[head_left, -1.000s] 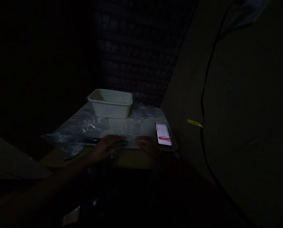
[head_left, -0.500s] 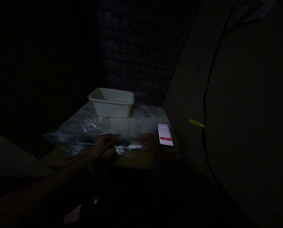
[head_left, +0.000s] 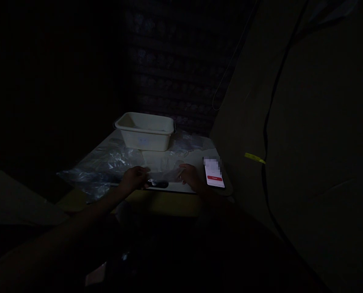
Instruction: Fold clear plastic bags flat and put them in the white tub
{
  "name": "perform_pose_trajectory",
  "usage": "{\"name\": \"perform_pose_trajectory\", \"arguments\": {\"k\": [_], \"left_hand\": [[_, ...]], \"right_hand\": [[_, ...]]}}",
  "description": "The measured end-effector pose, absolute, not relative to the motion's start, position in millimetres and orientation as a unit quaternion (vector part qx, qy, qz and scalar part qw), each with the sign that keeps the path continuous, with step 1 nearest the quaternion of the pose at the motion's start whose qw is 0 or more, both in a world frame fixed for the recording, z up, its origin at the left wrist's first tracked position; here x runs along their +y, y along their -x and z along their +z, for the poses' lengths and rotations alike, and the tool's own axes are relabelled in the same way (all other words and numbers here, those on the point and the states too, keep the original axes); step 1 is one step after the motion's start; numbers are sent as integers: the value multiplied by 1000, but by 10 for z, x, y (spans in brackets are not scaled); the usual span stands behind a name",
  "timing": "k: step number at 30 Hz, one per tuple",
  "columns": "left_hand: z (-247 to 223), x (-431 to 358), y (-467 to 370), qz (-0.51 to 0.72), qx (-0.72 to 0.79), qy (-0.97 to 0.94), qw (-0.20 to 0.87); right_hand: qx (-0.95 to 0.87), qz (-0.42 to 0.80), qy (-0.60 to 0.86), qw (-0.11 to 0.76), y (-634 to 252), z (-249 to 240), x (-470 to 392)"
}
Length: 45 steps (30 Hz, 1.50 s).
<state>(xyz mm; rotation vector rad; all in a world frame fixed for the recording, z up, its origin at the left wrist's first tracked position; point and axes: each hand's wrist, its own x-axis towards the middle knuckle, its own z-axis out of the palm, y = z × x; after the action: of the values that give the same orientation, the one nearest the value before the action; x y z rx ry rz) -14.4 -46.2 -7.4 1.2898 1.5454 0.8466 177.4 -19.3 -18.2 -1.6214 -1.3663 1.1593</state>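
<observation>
In dim light, a small clear plastic bag [head_left: 165, 176] is stretched between my two hands, low over the near edge of the table. My left hand [head_left: 133, 179] pinches its left end, and my right hand [head_left: 190, 176] pinches the other end. Just beneath the bag lies a dark, elongated object [head_left: 159, 184], too dim to name. Crumpled clear plastic [head_left: 108, 160] spreads across the table's left side. Right of my right hand, a phone [head_left: 214, 173] rests with its screen lit.
A cream plastic tub [head_left: 147, 140] with a small label stands toward the back of the white table [head_left: 152, 158]. More clear plastic [head_left: 189, 142] lies to its right. A dark cable [head_left: 264, 134] with a yellow tag [head_left: 254, 158] hangs on the right-hand surface.
The plastic between my hands has been raised and drawn flatter, and the dark object beneath it shows more. My right hand has lifted slightly. The view has shifted a little.
</observation>
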Motion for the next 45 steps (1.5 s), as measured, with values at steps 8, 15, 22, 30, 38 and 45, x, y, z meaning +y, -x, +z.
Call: {"name": "perform_pose_trajectory", "arguments": {"k": [8, 15, 22, 30, 38, 45], "left_hand": [[-117, -414, 165, 323, 644, -533, 443], [-135, -400, 163, 346, 647, -498, 462], [-232, -356, 197, 339, 646, -525, 438], [-95, -399, 214, 215, 673, -688, 169], [-118, -332, 3, 153, 489, -858, 18], [-250, -203, -204, 83, 441, -894, 12]], "right_hand": [[-531, 452, 624, 352, -1776, -178, -202], [-566, 393, 629, 361, -1841, -165, -226], [-567, 402, 639, 330, -1887, -217, -283], [-584, 368, 649, 319, -1864, -269, -263], [-725, 151, 643, 194, -1907, -155, -355], [-785, 33, 578, 220, -1776, 26, -229]]}}
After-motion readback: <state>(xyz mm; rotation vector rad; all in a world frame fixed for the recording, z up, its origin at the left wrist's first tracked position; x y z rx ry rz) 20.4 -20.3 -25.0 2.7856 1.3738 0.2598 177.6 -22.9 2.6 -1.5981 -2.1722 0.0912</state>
